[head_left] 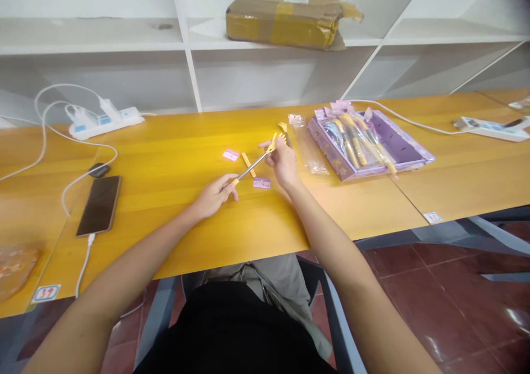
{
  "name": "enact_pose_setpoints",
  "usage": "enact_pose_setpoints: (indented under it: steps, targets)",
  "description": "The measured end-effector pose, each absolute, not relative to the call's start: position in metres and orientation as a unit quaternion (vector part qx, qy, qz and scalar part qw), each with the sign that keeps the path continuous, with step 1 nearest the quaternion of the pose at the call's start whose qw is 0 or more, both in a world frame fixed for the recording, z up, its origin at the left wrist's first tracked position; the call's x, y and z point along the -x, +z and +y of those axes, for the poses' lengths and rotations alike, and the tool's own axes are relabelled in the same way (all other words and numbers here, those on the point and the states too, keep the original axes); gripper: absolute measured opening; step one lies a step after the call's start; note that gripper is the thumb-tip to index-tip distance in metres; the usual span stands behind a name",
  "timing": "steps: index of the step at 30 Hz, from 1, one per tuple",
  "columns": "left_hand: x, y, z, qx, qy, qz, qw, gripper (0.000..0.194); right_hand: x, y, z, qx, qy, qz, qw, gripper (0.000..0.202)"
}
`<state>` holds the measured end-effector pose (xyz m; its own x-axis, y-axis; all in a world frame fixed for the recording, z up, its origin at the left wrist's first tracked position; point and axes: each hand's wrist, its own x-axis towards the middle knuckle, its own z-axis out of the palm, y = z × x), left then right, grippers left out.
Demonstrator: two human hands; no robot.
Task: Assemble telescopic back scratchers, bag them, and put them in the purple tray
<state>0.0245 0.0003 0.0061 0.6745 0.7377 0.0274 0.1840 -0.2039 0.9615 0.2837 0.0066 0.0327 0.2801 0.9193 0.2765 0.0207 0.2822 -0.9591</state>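
A telescopic back scratcher point(257, 163), with a thin metal rod and a yellow claw-shaped head, slants between my two hands above the table. My left hand point(215, 196) is closed round its lower handle end. At the upper end, the fingers of my right hand point(283, 161) pinch the yellow head. Beneath the rod lies a yellow stick-like piece point(245, 158). Two small purple printed cards, one to the left point(231, 154) and another nearer me point(261, 183), lie flat. Behind my right hand shows another yellow-tipped piece point(282, 126), partly hidden.
Right of my hands stands a purple box point(331, 152) holding several bagged back scratchers point(354, 142). Clear plastic wrappers point(308, 150) lie beside it. At left are a charging phone point(99, 205), a cable and a power strip point(106, 122). A taped carton point(285, 20) sits on the shelf.
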Motion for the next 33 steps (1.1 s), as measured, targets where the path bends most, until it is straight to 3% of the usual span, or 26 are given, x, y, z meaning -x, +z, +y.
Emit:
enact_pose_setpoints:
  steps: [24,33]
  targets:
    - [-0.026,0.004,-0.001,-0.733,0.257,0.316,0.545,0.047,-0.27,0.027,-0.001,0.476,0.375,-0.516,0.605,0.082]
    - [-0.025,0.006,-0.001,-0.742,0.252,0.312,0.537,0.045,-0.262,0.025,-0.004,0.479,0.371,-0.534,0.589,0.09]
